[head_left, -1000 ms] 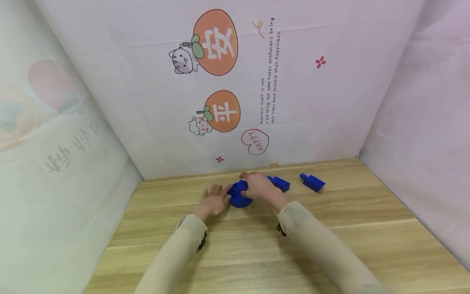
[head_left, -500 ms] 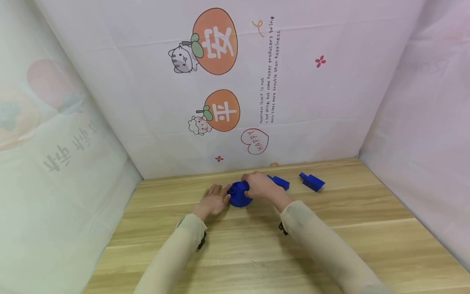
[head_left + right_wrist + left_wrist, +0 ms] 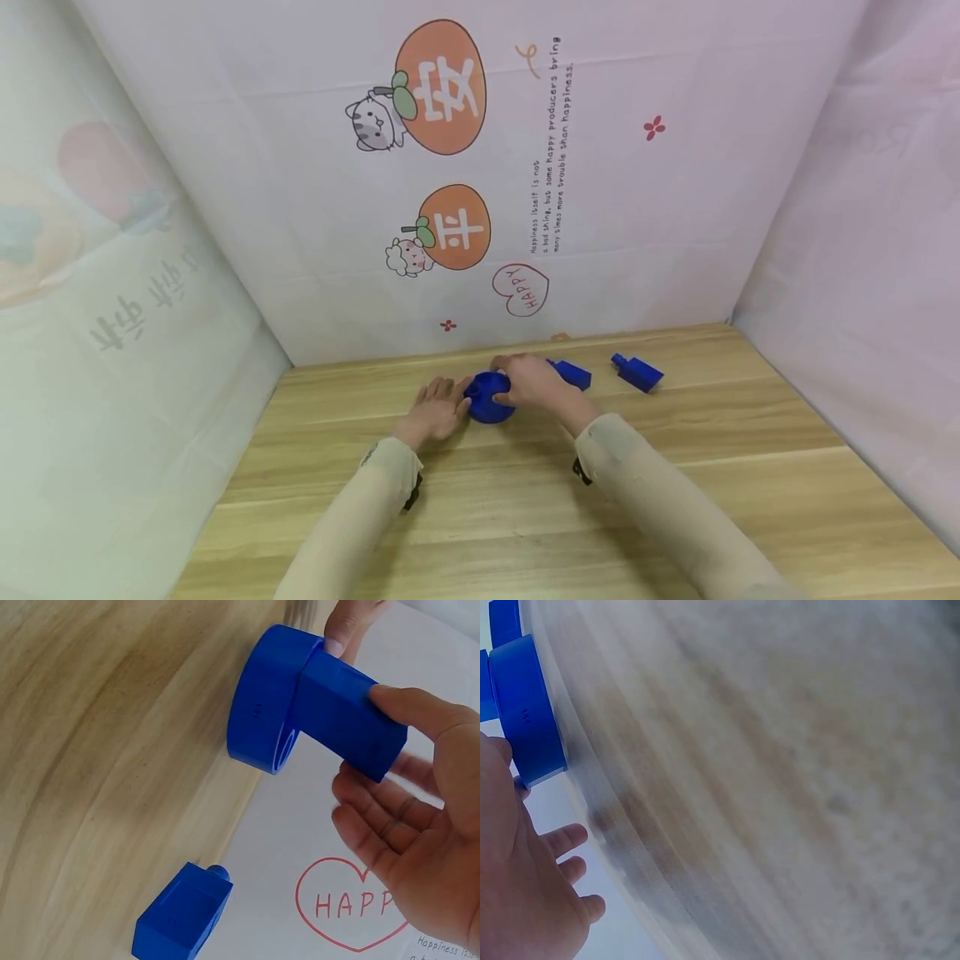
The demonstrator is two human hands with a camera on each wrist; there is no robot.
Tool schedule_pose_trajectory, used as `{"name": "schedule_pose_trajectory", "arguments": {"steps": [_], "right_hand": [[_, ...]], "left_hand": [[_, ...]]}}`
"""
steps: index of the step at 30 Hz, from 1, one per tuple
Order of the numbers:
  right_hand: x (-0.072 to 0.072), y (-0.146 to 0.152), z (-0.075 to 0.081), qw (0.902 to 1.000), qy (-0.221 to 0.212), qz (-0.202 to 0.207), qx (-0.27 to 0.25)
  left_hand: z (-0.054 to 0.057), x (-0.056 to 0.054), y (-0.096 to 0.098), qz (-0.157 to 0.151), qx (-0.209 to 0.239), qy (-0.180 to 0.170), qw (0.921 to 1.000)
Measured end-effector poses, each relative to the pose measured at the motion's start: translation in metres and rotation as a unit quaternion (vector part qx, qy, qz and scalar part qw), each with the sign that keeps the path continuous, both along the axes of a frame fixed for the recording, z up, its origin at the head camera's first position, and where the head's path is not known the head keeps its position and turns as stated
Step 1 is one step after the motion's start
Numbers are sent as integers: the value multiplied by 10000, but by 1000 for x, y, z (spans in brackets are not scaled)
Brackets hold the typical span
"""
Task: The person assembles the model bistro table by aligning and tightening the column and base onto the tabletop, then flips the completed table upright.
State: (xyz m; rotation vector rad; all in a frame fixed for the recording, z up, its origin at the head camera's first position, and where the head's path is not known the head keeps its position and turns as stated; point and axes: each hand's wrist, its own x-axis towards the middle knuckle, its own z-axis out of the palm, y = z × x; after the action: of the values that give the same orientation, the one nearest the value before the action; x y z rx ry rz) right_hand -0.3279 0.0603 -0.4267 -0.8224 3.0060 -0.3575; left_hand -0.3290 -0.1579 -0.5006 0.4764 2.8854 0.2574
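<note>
A round blue base [image 3: 489, 398] stands on the wooden table near the back wall, its thick rim visible in the right wrist view. My left hand [image 3: 435, 412] lies against the base's left side, thumb and index finger touching it and the other fingers spread. From the right, my right hand [image 3: 531, 382] pinches a blue angular block [image 3: 349, 712] between thumb and fingers. One end of this block meets the top of the base; how deep it sits is hidden. A round hole shows in the base's top beside the block.
Two more blue blocks, each with a round peg, lie to the right: a nearer block [image 3: 573, 375] partly behind the right hand and a farther block [image 3: 637, 372]. White printed cloth walls [image 3: 615, 208] enclose the back and sides of the table [image 3: 510, 517].
My right hand has shifted slightly and turned with the block, and more of the base's top shows. The left hand has stayed in place; the two other blocks have not moved.
</note>
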Motion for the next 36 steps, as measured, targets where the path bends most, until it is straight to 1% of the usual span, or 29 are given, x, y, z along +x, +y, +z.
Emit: {"name": "schedule_pose_trajectory", "arguments": {"steps": [3,5,7,10,13,18,26,36], "right_hand": [[-1,-1,-3,9992,278,160,231],[-1,-2,-3,9984,369,234,346],[-1,-1,-3,9982,322,322,387],[-1,-1,-1,9980,137,450,431],[0,-1,-1,9973,84,537,503],[1,-5,-1,9977,202,454,466],[5,-7,4,9970,262,583,432],[3,-7,0,9976,367,390,435]], "left_hand": [[0,0,0,27,-36,25,10000],[-1,-1,0,40,-10,45,10000],[0,-1,0,34,-12,95,9999],[-1,-1,0,38,-9,97,9999],[0,0,0,72,-77,104,9999],[2,1,2,99,-82,84,9999],[3,3,2,137,-221,169,9995],[5,6,6,226,-273,144,9993]]}}
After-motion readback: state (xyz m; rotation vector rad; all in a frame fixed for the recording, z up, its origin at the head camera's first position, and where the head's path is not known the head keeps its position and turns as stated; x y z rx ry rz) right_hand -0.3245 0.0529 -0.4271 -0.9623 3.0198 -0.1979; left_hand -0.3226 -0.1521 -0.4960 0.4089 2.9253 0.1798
